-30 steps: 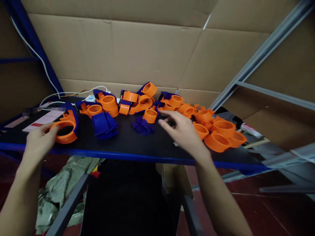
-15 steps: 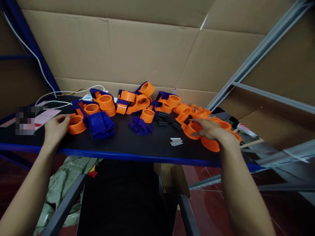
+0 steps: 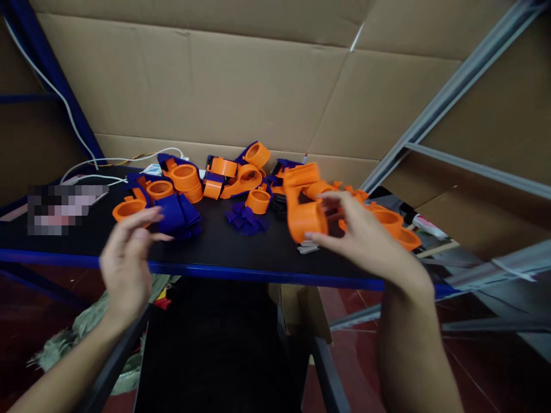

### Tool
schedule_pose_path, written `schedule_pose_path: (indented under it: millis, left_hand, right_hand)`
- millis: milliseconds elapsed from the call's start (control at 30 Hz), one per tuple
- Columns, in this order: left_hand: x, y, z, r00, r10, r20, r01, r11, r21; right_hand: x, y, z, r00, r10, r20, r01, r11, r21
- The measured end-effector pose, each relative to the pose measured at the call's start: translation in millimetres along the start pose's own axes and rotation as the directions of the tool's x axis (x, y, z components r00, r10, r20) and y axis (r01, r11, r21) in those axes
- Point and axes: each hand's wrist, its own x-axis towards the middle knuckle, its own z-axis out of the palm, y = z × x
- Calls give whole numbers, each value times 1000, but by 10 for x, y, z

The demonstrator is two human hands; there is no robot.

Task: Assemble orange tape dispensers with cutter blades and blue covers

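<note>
My right hand (image 3: 350, 232) grips an orange plastic tape dispenser body (image 3: 307, 221) by its round hub, lifted above the right part of the black table. My left hand (image 3: 129, 258) holds nothing, its fingers apart, in front of an orange and blue tape dispenser (image 3: 129, 210) and close to a stack of flat blue plastic pieces (image 3: 174, 218). Beneath the lifted body, thin metal strips (image 3: 307, 249) show partly. More orange bodies (image 3: 387, 221) lie in a pile behind and right of my right hand.
Several orange and blue tape dispensers (image 3: 247, 178) stand along the back. Small blue pieces (image 3: 245, 219) and black pieces (image 3: 279, 206) lie mid-table. White cables (image 3: 107, 160) run at the back left. A cardboard wall (image 3: 215, 86) closes the back; a metal frame (image 3: 447, 86) borders the right.
My right hand has picked an orange tape dispenser body from the pile and brought it left and up. My left hand has left the dispenser at the left and moved right, toward me.
</note>
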Motion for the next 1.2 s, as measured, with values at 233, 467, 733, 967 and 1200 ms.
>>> schedule_pose_path:
  millis: [233, 467, 733, 967, 1200]
  left_hand:
    - [-434, 112, 397, 671, -451, 588, 672, 704, -227]
    - [-465, -17, 225, 590, -512, 624, 715, 691, -109]
    - [-501, -13, 349, 504, -598, 623, 796, 602, -66]
    - [-536, -62, 375, 450, -647, 616, 835, 549, -33]
    - [-538, -81, 367, 434, -647, 627, 841, 540, -25]
  right_hand:
    - [-342, -1079, 377, 822, -347, 452, 130, 886, 445]
    - [-153, -176, 299, 931, -114, 348, -3, 947, 320]
    - [-153, 795, 532, 923, 266, 276, -304, 947, 105]
    - [-149, 855, 567, 959, 170, 227, -207, 967, 149]
    - [-76, 908, 717, 959, 262, 110, -274, 955, 115]
